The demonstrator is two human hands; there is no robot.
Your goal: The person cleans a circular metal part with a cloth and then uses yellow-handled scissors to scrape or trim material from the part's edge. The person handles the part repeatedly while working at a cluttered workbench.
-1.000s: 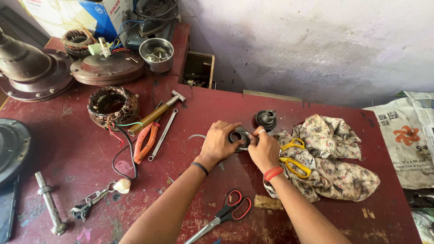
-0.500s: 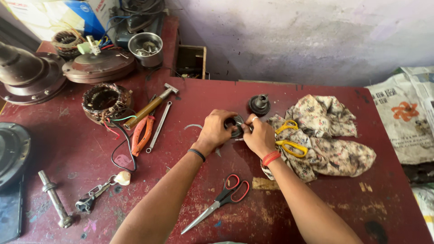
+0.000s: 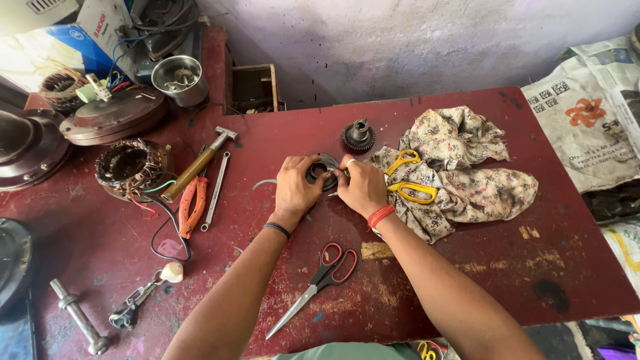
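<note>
Both my hands meet at the middle of the dark red table [image 3: 507, 267]. My left hand [image 3: 297, 187] and my right hand [image 3: 360, 187] grip a small dark round metal part [image 3: 321, 171] between them, fingers curled round its rim. A dark toothed gear piece [image 3: 359, 136] stands just beyond it. Yellow-handled scissors [image 3: 408, 179] lie on a floral cloth [image 3: 460, 180] right beside my right hand. Red-handled scissors [image 3: 320, 279] lie nearer me, between my forearms.
Left of my hands lie a hammer [image 3: 199, 163], a spanner [image 3: 215, 192], orange pliers [image 3: 192, 205] and a wound motor stator [image 3: 131, 167] with loose wires. A steel cup [image 3: 177, 79], fan housings and a wooden box [image 3: 253, 87] stand at the back. Newspaper [image 3: 587, 120] lies right.
The view has shifted slightly. My hands stay together on the round part, fingers working round it; nothing else on the table has moved.
</note>
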